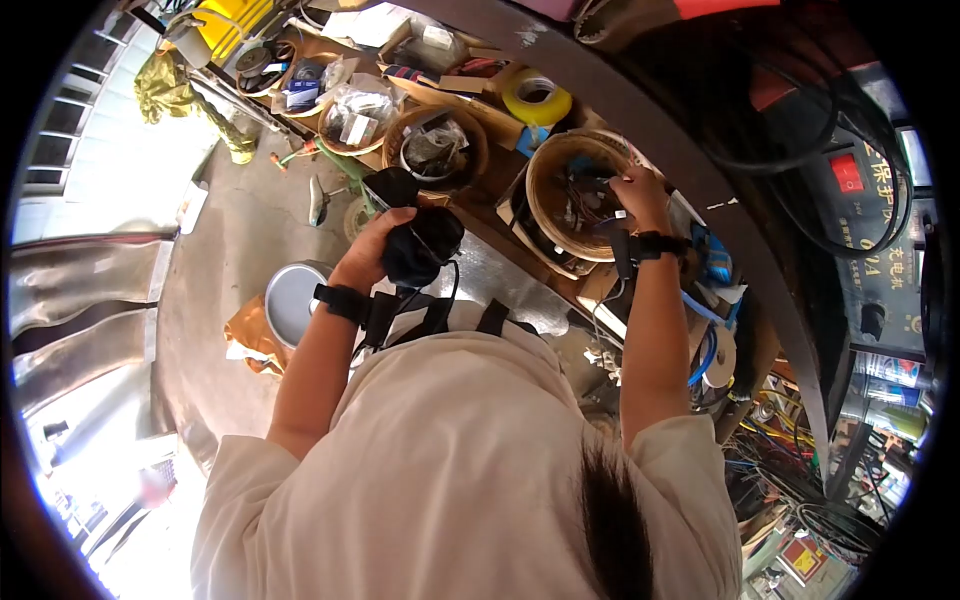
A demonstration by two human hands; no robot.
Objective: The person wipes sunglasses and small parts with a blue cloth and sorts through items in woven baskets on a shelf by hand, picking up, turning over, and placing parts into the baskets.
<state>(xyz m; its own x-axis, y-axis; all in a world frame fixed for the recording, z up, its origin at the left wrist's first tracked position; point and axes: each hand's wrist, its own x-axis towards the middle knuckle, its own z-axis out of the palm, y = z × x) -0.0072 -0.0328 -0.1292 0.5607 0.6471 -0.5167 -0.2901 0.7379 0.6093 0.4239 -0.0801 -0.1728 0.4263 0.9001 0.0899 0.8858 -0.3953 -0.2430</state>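
Note:
My left hand (377,243) is closed around a soft-looking black object (422,245) with a thin black cable hanging beside it; its exact kind is unclear. At the right rim of a round tan basket (545,205), my right hand (642,196) has its fingers curled inward over the opening. Whatever those fingers pinch, if anything, is too small to make out. Small wired parts (590,195) lie inside this basket. Each wrist wears a black strap.
Other round containers stand left of the basket, including one with plastic bags (435,150). A yellow tape roll (537,97) lies behind. A grey round lid or stool top (297,303) is at my left. A dark curved beam (690,140) runs along the right, near cables and a charger (870,220).

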